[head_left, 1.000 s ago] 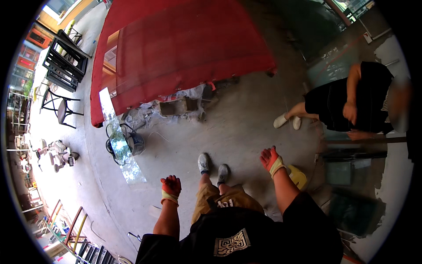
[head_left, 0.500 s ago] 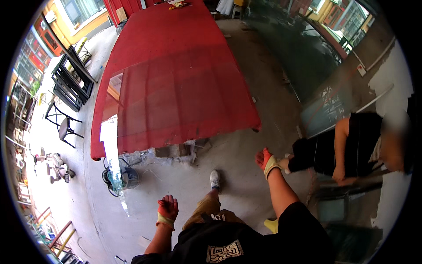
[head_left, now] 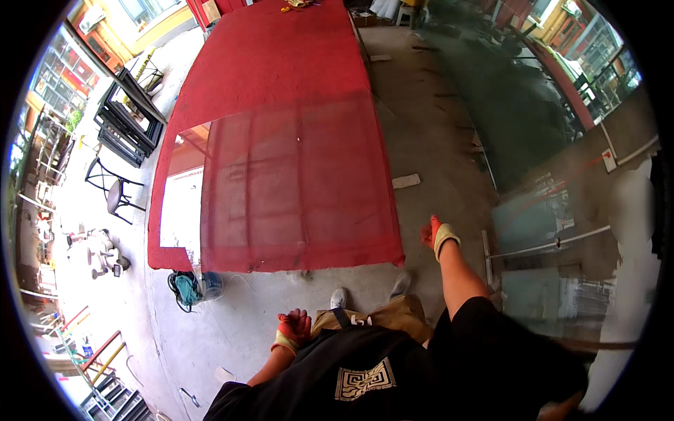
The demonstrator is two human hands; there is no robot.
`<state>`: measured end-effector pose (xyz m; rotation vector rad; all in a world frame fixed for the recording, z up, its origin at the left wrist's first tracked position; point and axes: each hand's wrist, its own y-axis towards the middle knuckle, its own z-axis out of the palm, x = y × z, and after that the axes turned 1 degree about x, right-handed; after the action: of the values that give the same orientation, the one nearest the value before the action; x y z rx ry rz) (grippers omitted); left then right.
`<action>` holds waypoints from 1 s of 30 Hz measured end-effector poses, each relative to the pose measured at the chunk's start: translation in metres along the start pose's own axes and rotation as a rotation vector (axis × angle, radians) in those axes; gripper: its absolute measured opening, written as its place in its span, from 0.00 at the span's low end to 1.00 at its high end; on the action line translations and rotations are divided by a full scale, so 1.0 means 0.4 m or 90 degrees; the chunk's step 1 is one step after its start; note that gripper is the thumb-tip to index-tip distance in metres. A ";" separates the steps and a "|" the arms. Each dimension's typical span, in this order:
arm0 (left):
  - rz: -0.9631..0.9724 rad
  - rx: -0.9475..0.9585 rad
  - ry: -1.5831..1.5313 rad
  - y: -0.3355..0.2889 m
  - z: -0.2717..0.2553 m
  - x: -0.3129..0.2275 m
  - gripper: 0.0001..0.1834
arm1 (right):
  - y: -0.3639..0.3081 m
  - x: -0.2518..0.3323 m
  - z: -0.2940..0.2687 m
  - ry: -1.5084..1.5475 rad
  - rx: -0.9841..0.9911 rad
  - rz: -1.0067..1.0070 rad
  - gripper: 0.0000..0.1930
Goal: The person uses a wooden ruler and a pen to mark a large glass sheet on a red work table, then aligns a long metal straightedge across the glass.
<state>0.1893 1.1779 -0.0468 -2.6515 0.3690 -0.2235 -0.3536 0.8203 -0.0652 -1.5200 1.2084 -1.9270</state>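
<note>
Ahead of me stands a long table covered in red cloth. On its near half lies a clear glass sheet, with bright reflections along its left side. My left hand, in a red and cream work glove, hangs by my waist with its fingers curled; nothing shows in it. My right hand, gloved alike, is held out to the right of the table's near corner. Its fingers are curled too, and I see no object in them. Neither hand touches the table or the glass.
Large glass panes lean along the right side. A bucket with a teal cloth sits under the table's near left corner. Left of the table are a chair and black frames. A pale slab lies on the floor.
I have stepped nearer the table, both feet now showing. My left hand has moved right; my right hand is slightly higher and farther right. The person on the right has mostly left the picture.
</note>
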 end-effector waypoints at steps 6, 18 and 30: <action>0.102 0.172 0.437 0.192 -0.121 -0.194 0.09 | 0.207 0.292 0.002 -0.055 0.078 -0.020 0.26; 1.006 0.077 1.809 0.431 -0.368 -0.337 0.57 | 0.528 0.653 0.215 -0.209 0.123 0.000 0.27; 1.786 0.267 1.442 0.659 -0.503 -0.497 0.51 | 0.678 0.961 0.556 -0.422 0.249 -0.007 0.30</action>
<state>-0.1016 0.9262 -0.0075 -1.3068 -2.6200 1.3111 -0.3255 0.3009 -0.0574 -1.7270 0.5023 -1.3673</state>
